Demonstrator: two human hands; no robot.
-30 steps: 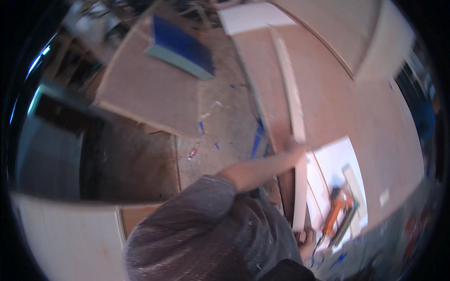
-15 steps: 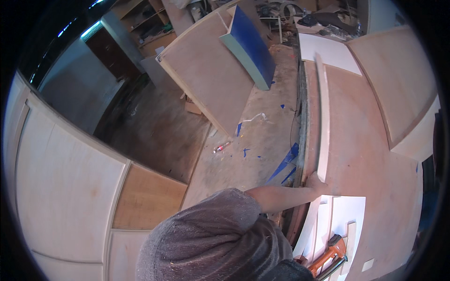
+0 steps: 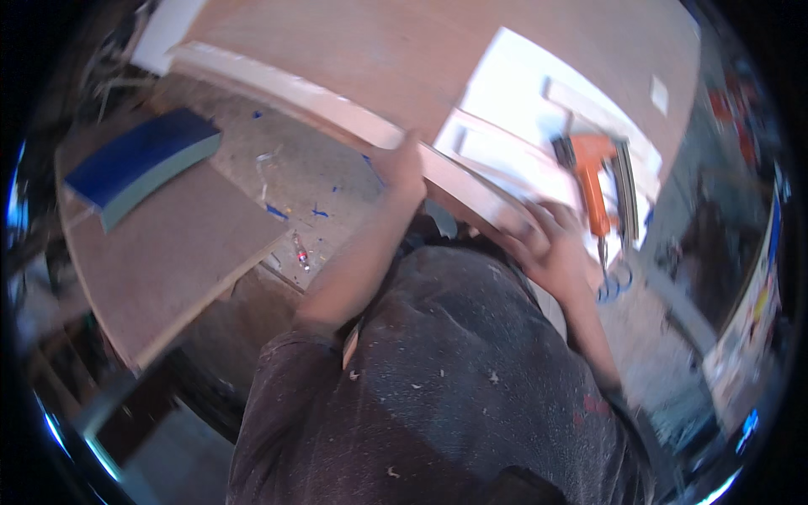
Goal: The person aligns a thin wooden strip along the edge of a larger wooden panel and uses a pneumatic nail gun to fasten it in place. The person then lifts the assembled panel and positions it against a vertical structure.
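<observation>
A long, pale wooden strip [image 3: 337, 111] runs slantwise along the near edge of the wide wooden worktop [image 3: 353, 42]. My left hand [image 3: 402, 172] is wrapped around it near its middle. Toward the strip's right end, my right hand [image 3: 551, 248] grips it with the fingers bent over, slightly smeared by motion. Just beyond my right hand lies an orange nail gun [image 3: 594, 181] with a dark head and a coiled blue hose at its handle. Under the gun is a white sheet [image 3: 498, 74], with a short wooden batten [image 3: 581, 105] and other thin strips on it.
A curved blue and pale green piece [image 3: 147, 168] rests on a large brown panel [image 3: 177, 261] at the left. Blue scraps [image 3: 320, 210] and a small bottle [image 3: 300, 252] lie on the floor. A small white square [image 3: 659, 95] sits at the worktop's right.
My view has swung toward the worktop, so the nail gun and white sheet now appear farther up. Both hands now show on the strip; before, only my left hand was clearly visible holding it.
</observation>
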